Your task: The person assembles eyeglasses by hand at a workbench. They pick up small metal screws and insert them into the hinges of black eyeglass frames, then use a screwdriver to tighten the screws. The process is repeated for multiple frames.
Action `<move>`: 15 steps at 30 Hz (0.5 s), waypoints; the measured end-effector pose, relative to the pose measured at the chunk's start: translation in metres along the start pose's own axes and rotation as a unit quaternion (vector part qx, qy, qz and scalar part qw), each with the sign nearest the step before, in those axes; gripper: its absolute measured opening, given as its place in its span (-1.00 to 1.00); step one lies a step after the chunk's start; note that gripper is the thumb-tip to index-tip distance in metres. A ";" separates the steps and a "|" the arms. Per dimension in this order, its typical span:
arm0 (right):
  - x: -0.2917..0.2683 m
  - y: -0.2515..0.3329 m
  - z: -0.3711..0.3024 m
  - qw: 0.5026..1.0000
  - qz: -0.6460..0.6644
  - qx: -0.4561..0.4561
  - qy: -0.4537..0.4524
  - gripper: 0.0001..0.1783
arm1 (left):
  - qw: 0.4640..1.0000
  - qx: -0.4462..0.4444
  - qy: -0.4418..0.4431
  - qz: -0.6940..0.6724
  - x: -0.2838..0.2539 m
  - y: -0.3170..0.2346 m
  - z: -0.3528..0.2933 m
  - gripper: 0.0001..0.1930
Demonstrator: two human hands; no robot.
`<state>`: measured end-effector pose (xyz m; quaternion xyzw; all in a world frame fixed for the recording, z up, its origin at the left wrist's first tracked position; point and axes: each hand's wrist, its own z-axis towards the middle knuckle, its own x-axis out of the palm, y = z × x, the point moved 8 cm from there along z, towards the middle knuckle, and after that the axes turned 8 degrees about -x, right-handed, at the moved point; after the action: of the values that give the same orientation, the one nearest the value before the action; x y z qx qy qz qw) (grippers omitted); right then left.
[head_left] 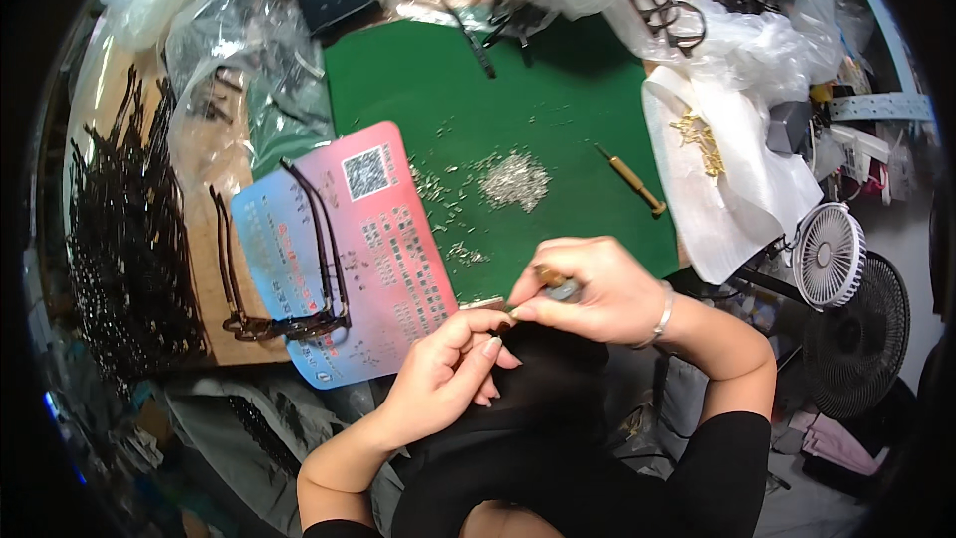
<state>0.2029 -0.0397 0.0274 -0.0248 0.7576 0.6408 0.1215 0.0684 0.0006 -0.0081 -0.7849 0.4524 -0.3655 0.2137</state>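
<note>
At the near edge of the green mat [588, 90] my two hands meet. My right hand [607, 289] is closed around a small screwdriver [550, 277] with a brownish handle; its tip is hidden at my left fingers. My left hand [443, 374] pinches a small dark piece [504, 327], mostly covered by the fingertips. Beyond them lies a heap of tiny silver screws [515, 181], with more scattered to its left. Another screwdriver [632, 182], brass-coloured, rests on the right of the mat. Dark-framed eyeglasses [284, 325] lie upside down at the left with their temples extended.
The glasses lie on a pink-and-blue printed sheet [383, 239]. Many dark eyeglass temples [129, 249] are piled at far left. Plastic bags [239, 30] of parts line the back. Gold-coloured pieces [702, 144] sit on white sheeting [697, 229]; a white fan [830, 242] stands at right.
</note>
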 end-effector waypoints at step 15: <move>0.034 -0.008 0.012 0.976 0.139 0.007 0.168 -0.82 | 0.983 -0.057 0.166 -0.053 -0.003 0.003 -0.002 -0.79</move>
<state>0.1734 -0.0251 0.0103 -0.0258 0.7677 0.6328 -0.0976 0.0640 0.0020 -0.0095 -0.7471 0.4595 -0.4750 0.0712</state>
